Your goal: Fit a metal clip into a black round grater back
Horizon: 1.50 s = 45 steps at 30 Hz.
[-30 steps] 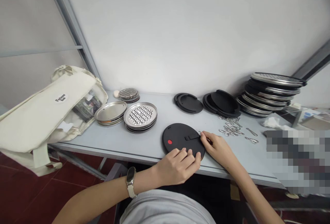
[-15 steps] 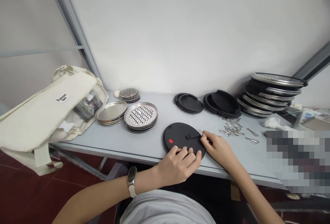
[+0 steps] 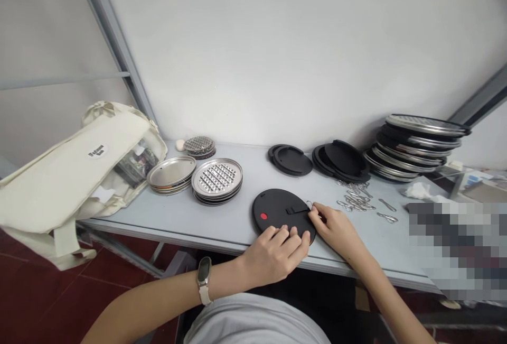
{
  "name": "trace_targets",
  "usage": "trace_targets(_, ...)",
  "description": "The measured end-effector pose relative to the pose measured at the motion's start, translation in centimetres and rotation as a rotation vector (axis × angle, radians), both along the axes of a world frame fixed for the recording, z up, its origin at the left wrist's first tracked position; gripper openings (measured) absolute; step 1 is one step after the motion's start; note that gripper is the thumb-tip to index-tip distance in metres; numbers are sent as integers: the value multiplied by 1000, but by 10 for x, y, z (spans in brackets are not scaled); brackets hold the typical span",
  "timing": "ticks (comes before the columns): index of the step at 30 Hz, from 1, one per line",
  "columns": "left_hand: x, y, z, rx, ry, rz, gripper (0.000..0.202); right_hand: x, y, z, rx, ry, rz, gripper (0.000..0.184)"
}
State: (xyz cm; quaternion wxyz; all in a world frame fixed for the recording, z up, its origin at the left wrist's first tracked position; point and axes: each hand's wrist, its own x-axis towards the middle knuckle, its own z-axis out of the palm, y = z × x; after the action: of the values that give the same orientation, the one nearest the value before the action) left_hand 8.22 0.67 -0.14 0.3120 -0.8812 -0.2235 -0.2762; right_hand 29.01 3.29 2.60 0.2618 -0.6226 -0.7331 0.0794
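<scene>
Evidently for stability, the disc (image 3: 278,202) lies flat near the front of the counter (image 3: 222,226), its near rim clamped by the left hand (image 3: 273,258), while the right hand (image 3: 336,229) pinches a clip (image 3: 309,204) at its right side, loose clips (image 3: 358,199) within reach.

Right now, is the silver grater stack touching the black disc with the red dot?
Apart. In the head view, a strip of grey tabletop shows between the grater stack and the black disc.
</scene>
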Motion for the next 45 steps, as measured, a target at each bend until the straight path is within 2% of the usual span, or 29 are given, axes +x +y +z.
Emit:
trace_targets(6, 1, 0, 1, -40, 13, 47, 36, -6, -5, 0, -2, -64, -16, 26)
trace_targets(13, -2, 0, 1, -26, 77, 61, 42, -3, -3, -1, -3, 96, 13, 32)
trace_targets(17, -5, 0, 2, -39, 62, 21, 41, -2, -2, -2, 38, 125, 2, 33)
trace_targets(22, -8, 1, 2, -50, 12, -102, 37, -2, -1, -1, 24, 100, 11, 32)
trace_targets(32, -8, 0, 3, -20, 9, -123, 37, -1, -2, 1, -12, 50, 43, 34)
trace_targets(45, -5, -1, -1, -55, 26, -49, 41, 0, -1, 1, 5, 35, 36, 34)
